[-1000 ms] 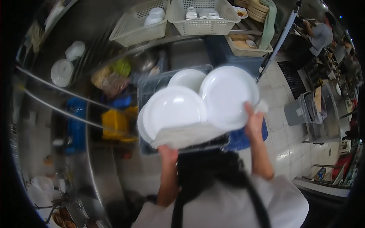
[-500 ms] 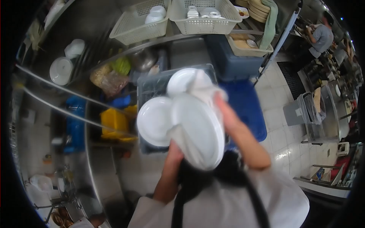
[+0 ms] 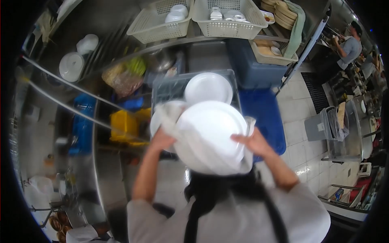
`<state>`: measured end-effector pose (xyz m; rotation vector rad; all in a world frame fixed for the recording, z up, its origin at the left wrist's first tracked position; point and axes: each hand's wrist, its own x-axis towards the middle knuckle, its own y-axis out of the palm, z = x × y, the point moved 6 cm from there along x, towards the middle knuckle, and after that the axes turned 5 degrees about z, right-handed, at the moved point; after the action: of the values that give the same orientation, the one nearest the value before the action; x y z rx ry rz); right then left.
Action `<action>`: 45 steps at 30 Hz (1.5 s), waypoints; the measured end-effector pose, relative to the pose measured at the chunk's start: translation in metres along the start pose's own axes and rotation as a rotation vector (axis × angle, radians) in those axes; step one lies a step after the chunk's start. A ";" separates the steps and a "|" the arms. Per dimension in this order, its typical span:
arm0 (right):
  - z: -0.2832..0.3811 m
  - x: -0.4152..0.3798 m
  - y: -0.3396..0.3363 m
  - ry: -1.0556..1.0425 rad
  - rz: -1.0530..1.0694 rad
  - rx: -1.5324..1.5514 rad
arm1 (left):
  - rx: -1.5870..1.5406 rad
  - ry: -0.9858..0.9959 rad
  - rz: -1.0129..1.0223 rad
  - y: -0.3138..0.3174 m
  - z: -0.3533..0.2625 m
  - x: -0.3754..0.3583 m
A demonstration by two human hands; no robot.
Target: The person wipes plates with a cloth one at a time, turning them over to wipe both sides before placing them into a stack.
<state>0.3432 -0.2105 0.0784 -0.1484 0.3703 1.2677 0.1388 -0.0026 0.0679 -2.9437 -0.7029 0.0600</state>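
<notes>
A white plate (image 3: 212,125) is held face up in front of my body, with a whitish cloth (image 3: 194,153) wrapped under and around its near edge. My right hand (image 3: 254,141) grips the plate's right side, thumb on top of the rim and cloth beneath. At the left, my left hand (image 3: 163,139) is closed on the bunched cloth beside the plate. Beyond the held plate, another white plate (image 3: 208,87) lies at the grey crate (image 3: 166,83). A further white plate (image 3: 155,123) is partly covered by the cloth and my left hand.
Cream baskets (image 3: 231,30) with white dishes stand on the shelf at the back. A blue lid (image 3: 265,117) lies right of the crate, below a grey bin (image 3: 257,73). Yellow containers (image 3: 123,125) are at the left. A person (image 3: 351,48) stands far right.
The held plate has turned from a steep tilt to facing up. My left hand has moved up and left with the cloth; my right hand has come lower, onto the plate's right rim.
</notes>
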 end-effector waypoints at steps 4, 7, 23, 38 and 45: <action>0.038 -0.002 0.004 -0.138 0.042 -0.136 | 0.297 -0.250 0.224 0.020 -0.039 0.070; 0.043 -0.004 -0.012 -0.132 -0.060 -0.065 | 0.185 -0.269 0.029 0.022 -0.036 0.075; 0.013 -0.001 -0.007 -0.054 -0.049 0.026 | -0.037 -0.555 -0.018 0.031 -0.008 0.041; -0.065 -0.045 -0.043 -0.109 0.224 -0.279 | -0.875 -0.516 -0.171 0.088 0.085 -0.086; -0.009 0.045 0.053 -0.642 -0.186 -0.960 | -0.903 -0.395 -0.389 0.136 0.073 -0.066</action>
<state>0.3023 -0.1565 0.0593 -0.5529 -0.8104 1.1458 0.1361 -0.1451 -0.0202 -3.5611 -1.7431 0.3913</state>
